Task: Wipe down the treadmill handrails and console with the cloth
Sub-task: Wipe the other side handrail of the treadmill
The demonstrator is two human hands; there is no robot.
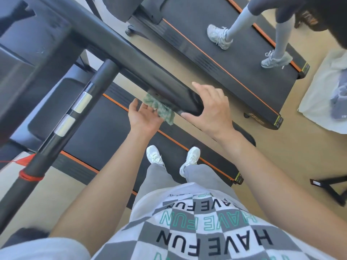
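A green patterned cloth [160,107] is pressed against the underside of the black right handrail [142,68], close to its rounded end. My left hand [144,117] holds the cloth from below, palm up, fingers under it. My right hand [210,107] wraps around the end of the same handrail, thumb below and fingers over the top. The console [28,44] fills the upper left, dark and blurred. A second black bar with silver grip sensors [75,109] runs diagonally at the left.
I stand on the treadmill belt [105,139] with orange edge stripes. Another person walks on a neighbouring treadmill [234,53] at the upper right. A white towel [323,102] lies on the floor at the far right. A red cord [28,175] is tied around the left bar.
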